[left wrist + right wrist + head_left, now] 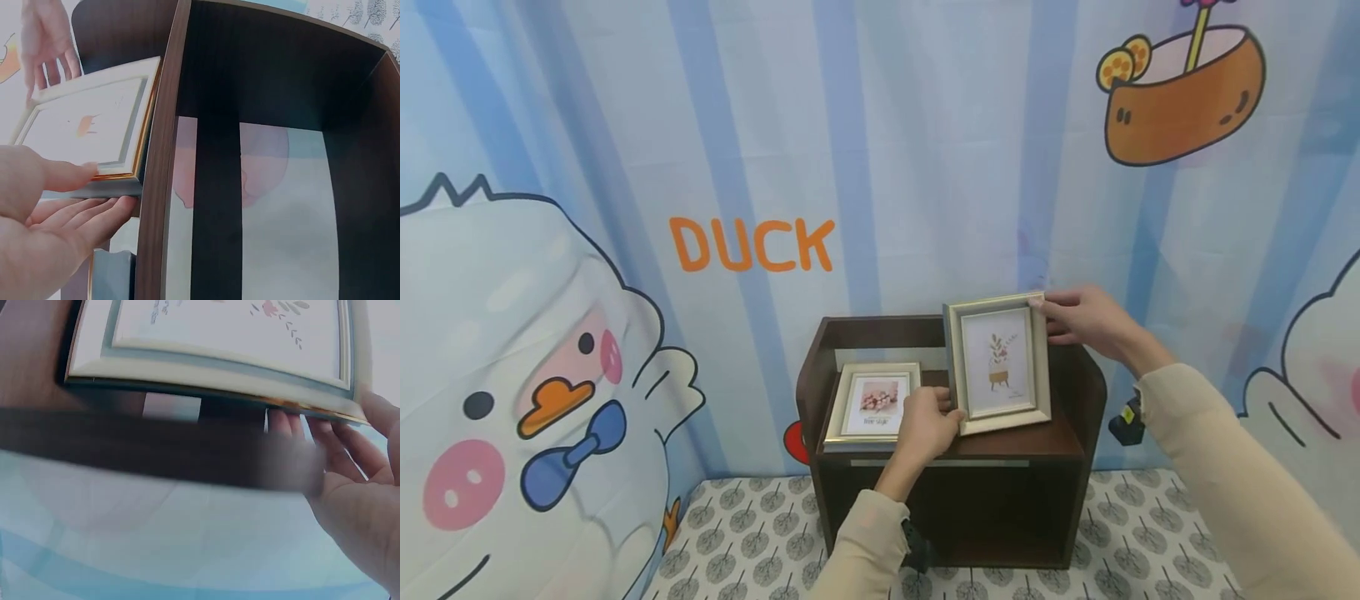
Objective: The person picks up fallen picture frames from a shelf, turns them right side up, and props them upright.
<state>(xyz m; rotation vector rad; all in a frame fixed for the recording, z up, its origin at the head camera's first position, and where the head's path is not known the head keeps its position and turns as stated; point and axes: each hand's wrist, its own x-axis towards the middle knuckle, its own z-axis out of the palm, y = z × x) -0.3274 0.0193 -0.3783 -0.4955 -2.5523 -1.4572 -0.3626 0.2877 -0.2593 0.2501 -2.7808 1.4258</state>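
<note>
Both hands hold a pale gold picture frame point(997, 364) with a potted-plant print, tilted above the right half of a dark brown shelf's point(887, 331) upper board. My right hand point(1093, 321) pinches its upper right corner, thumb on the front and fingers behind. At the lower left edge, my left hand point(925, 425) grips it; in the left wrist view the thumb point(72, 175) lies on the front rim and the fingers are underneath. A second picture frame point(912, 383), with a pink flower print, lies face up on the shelf's left half, beside the left hand.
The shelf has raised side panels point(1081, 392) and a lower compartment point(1000, 508). Behind it hangs a striped blue curtain point(910, 167) with cartoon ducks. A tree-patterned cloth point(752, 533) lies under the shelf. A small black object point(1126, 423) is near the right sleeve.
</note>
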